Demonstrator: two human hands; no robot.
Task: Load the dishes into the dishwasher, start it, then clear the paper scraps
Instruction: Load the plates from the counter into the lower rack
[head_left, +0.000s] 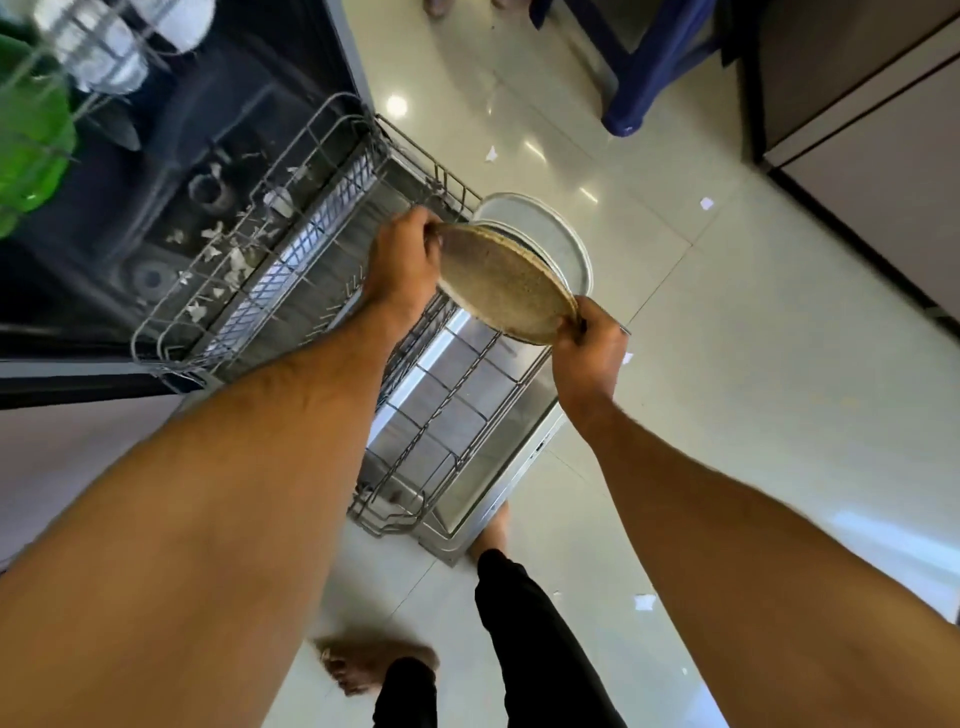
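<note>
1. Gripping the near rim of a speckled brown plate (501, 283), the right hand (589, 358) is pinching it between thumb and fingers.
2. The left hand (402, 262) is clamping the far rim of the same plate, fingers curled over the edge.
3. The plate is being held tilted on edge, above the pulled-out lower rack (291, 260), not seated in it.
4. A stack of paler plates (558, 244) is sitting directly behind the brown one, touching it; cannot tell which hand is carrying their weight.
5. The rack is resting out over the open dishwasher door (483, 415), whose steel inner face is showing through the wires.
6. White bits (236, 260) are lying inside the rack's far section; too blurred to identify.
7. The dishwasher tub (171, 171) is sitting open and dark at upper left, with a green item (31, 150) and clear glassware (98, 47) in the upper rack, all blurred.
8. Paper scraps are lying on the tiled floor (727, 322): one (491, 154) beyond the rack, one (706, 203) well to the right, one (644, 601) near the person's leg.
9. The person's bare feet (363, 665) are standing just beside the door's near corner.
</note>
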